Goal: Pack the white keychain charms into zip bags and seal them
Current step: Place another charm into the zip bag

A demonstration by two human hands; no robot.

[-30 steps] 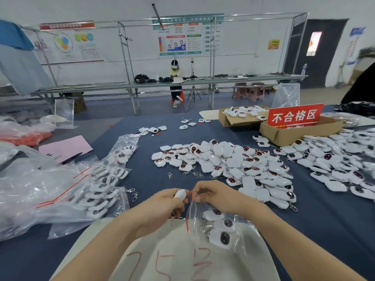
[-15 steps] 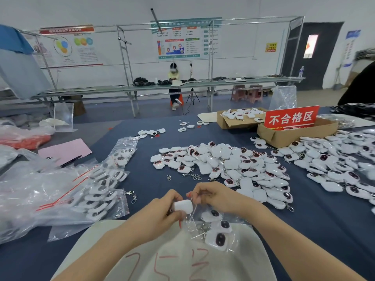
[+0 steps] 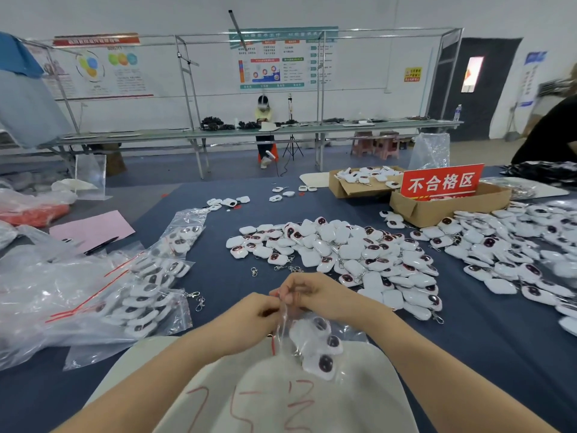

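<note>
Board: a white board (image 3: 218, 385) with red scrawl lies directly beneath the zip bag (image 3: 307, 335).
Bag: the zip bag hangs upright, with several white charms (image 3: 324, 362) bunched in its bottom.
Left hand: the left hand (image 3: 249, 320) pinches the bag's mouth from the left. The charm it held there half a second ago is gone from its fingers.
Right hand: the right hand (image 3: 312, 295) grips the bag's mouth from the far side, fingers curled.
Meaning: that charm is probably inside now, so sealing looks like the step in hand.
Room: bare blue table (image 3: 468, 354) opens to the right of the bag. The filled bags (image 3: 140, 292) crowd the space left of the bag.
Beyond: the loose charm pile (image 3: 343, 254) starts just past the bag. The cardboard box (image 3: 449, 207) sits well beyond the bag.
</note>
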